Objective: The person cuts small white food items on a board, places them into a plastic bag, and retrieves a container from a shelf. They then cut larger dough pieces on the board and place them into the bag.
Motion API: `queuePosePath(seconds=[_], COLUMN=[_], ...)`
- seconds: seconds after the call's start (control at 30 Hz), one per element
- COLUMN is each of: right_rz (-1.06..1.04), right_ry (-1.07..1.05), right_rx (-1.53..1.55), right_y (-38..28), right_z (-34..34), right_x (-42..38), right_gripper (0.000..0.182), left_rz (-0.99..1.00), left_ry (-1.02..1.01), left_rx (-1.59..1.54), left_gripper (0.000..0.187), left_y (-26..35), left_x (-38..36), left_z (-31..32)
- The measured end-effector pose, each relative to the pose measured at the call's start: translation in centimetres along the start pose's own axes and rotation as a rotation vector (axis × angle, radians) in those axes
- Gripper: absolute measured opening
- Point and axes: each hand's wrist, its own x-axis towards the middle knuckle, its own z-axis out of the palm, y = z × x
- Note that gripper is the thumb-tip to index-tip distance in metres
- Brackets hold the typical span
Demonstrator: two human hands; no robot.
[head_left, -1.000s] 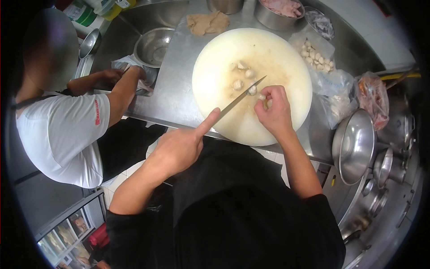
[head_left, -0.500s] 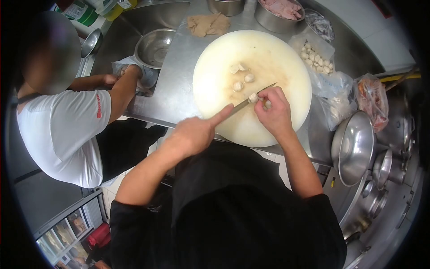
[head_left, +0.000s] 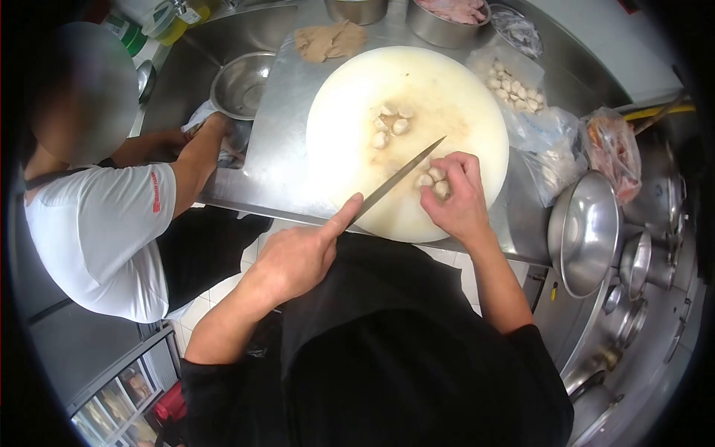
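My left hand (head_left: 298, 257) is closed round the handle of a long knife (head_left: 398, 177), index finger stretched along the top. The blade slants over the round white cutting board (head_left: 350, 97), tip pointing away from me. To the right of the blade, my right hand (head_left: 463, 197) curls its thumb and fingers about a few small pale balls (head_left: 433, 182) at the board's surface. Several more pale balls and cut pieces (head_left: 392, 125) lie together on the board, left of the knife tip.
A bag of pale balls (head_left: 514, 89), a pot of raw meat (head_left: 450, 22) and a red-filled bag (head_left: 613, 149) sit round the board. Steel bowls (head_left: 585, 235) stand at right. A brown cloth (head_left: 330, 41) lies behind. At left, a co-worker in white (head_left: 104, 231) reaches into the sink (head_left: 186, 74).
The blade has come away from the ball at my right fingertips; my left hand has drawn back left and down. More pale balls now show at my right hand and in the group on the board.
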Motion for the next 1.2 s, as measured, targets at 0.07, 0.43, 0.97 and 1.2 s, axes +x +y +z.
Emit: queuePosePath(seconds=[0.07,0.43,0.97,1.2], right_rz=[0.032,0.014,0.158,0.089], right_ry=[0.045,0.049,-0.033,-0.027], right_rx=[0.028,-0.003,0.015,-0.038], right_y=[-0.3,-0.1,-0.3,0.1], right_z=[0.3,0.1,-1.9,-2.3], right_x=[0.0,-0.3,-1.6,-2.0], right_gripper=[0.047,0.037,0.025,0.02], left_rz=[0.012,0.006,0.058,0.075], left_ry=[0.0,-0.121,-0.056,-0.147], left_rx=[0.01,0.101,0.12,0.098], left_gripper=[0.076,0.083,0.076,0.083], left_y=[0.1,0.7,1.5,0.6], left_x=[-0.2,-1.0,0.5,0.0], left_z=[0.2,-0.2,-0.7,1.4])
